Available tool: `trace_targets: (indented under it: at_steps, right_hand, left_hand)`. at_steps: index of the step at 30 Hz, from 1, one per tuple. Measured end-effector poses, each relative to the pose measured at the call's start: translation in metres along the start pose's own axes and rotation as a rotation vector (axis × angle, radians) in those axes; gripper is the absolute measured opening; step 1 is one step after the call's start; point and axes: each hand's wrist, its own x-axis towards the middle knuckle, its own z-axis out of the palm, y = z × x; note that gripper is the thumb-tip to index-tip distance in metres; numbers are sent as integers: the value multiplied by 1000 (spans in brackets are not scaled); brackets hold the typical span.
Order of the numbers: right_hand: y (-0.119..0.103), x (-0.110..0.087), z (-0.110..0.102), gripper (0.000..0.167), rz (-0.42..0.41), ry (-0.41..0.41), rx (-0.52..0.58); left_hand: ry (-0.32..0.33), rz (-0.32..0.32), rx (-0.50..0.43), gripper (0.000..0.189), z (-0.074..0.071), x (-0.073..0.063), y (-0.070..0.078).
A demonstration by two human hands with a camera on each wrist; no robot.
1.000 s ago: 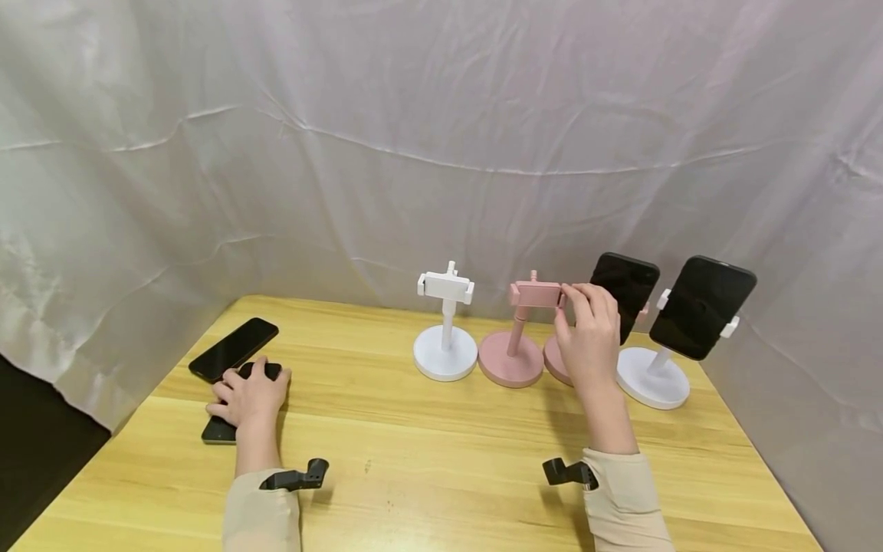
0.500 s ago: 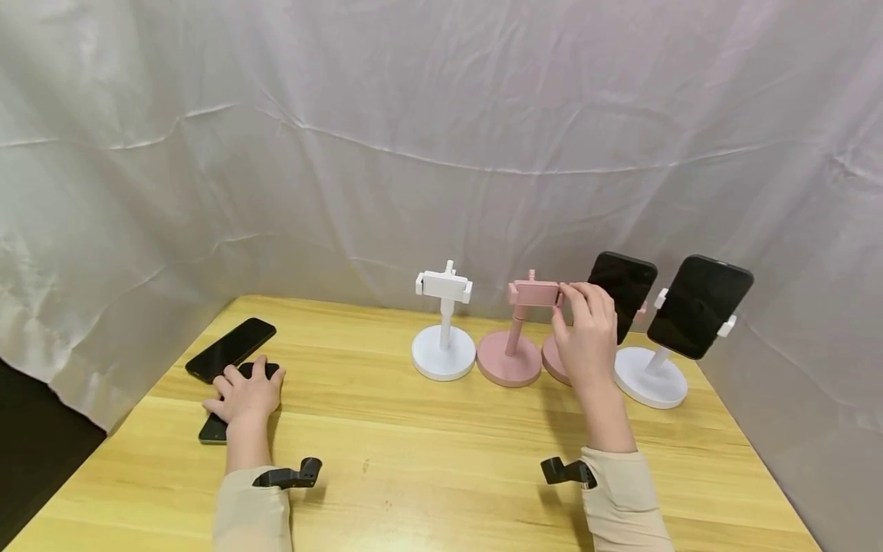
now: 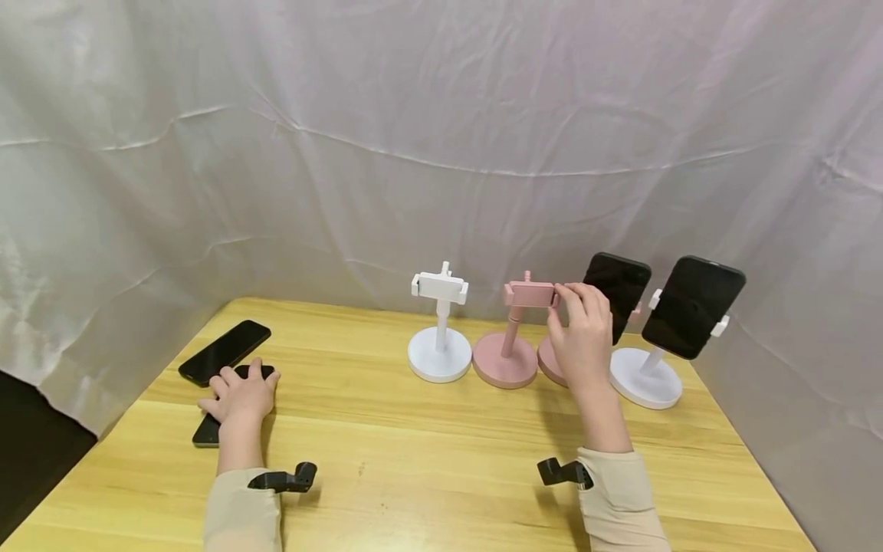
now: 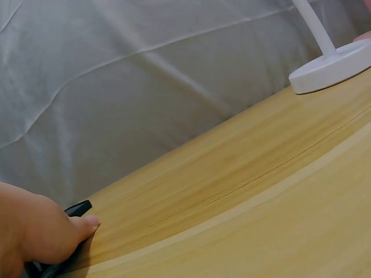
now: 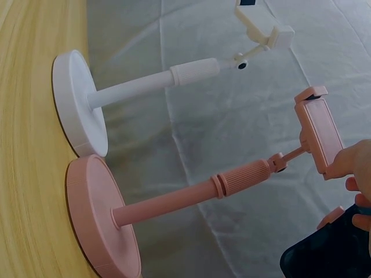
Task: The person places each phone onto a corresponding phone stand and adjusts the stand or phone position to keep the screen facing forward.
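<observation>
My left hand (image 3: pixel 243 397) rests on a black phone (image 3: pixel 207 433) lying on the table at the left, its fingers spread across it. In the left wrist view the thumb (image 4: pixel 87 225) lies at the edge of that phone (image 4: pixel 78 208). My right hand (image 3: pixel 586 330) pinches the right end of the clamp on a pink phone stand (image 3: pixel 508 349), between thumb and fingers. The clamp (image 5: pixel 320 130) holds no phone. How firmly the left fingers press is hidden.
Another black phone (image 3: pixel 224 353) lies behind the left hand. A white stand (image 3: pixel 439 353) without a phone stands left of the pink one. To the right, a second pink stand (image 3: pixel 549 360) and a white stand (image 3: pixel 646 379) each carry a black phone. A grey cloth (image 3: pixel 386 192) hangs behind.
The whole head view has shifted slightly left. My left forearm has drifted a little to the left, while that hand stays on the phone. The right hand keeps its hold on the pink clamp.
</observation>
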Motion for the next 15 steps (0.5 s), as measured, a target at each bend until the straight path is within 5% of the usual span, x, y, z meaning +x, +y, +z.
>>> trace_targets:
  at_steps: [15]
  right_hand:
    - [1, 0, -1, 31, 7, -16, 8]
  left_hand:
    - [92, 47, 131, 57, -6, 3, 7]
